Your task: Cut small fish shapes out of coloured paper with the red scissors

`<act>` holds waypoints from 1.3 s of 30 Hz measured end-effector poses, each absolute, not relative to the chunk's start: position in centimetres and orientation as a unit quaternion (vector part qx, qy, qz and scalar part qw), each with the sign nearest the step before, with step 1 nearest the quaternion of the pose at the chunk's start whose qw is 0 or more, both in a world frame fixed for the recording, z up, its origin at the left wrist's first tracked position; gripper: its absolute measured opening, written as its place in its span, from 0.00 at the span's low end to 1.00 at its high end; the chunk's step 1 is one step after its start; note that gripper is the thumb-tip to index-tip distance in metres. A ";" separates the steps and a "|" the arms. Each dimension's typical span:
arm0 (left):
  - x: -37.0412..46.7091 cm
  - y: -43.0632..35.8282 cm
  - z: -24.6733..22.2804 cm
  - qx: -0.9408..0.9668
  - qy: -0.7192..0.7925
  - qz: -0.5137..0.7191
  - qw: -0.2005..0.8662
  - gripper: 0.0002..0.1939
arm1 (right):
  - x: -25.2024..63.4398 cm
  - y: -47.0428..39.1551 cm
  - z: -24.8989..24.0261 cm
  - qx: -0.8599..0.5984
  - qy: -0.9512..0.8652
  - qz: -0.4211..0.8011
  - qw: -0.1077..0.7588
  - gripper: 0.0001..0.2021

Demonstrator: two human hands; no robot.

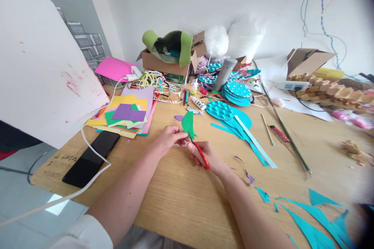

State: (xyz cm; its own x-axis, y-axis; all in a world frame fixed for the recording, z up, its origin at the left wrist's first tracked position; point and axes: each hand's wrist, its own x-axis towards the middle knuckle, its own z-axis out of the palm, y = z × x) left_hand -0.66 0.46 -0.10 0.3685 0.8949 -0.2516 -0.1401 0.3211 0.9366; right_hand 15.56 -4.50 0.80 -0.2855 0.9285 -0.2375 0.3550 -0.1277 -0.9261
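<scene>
Scissors (202,156): red-handled, held by the right grip (214,159), blades pointing away from the body to the lower end of the green paper (187,122). How far apart the blades stand is too small to tell.
Green paper: raised above the desk (175,202) between the two hands, rounded at its far end, narrower and notched near the blades.
Left grip (172,139): closed, thumb and fingers pinching the green paper by its near end, just beside the scissors.
Right grip: closed around the red handles.
Pinkish piece (177,146): under the left fingers, mostly hidden; whether it is pinched too, I cannot tell.
Cutting: by judgement, the step in hand is trimming the green paper's lower edge, with the outline seemingly part-shaped.
Next snip: would call for the left fingers to turn the paper into the blades while keeping clear of the tips, the right hand working the handles in short bites.
Purple oval (178,118): flat on the desk, just beyond the left hand.
Purple scraps (250,179): loose to the right of the right forearm.
Paper stack (128,112): mixed colours, to the left, near the phone (91,159).
</scene>
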 end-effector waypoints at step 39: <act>-0.6 0.4 0.1 0.424 0.406 0.389 0.710 0.11 | 15.5 -4.5 0.9 -0.534 -0.585 0.545 0.275 0.31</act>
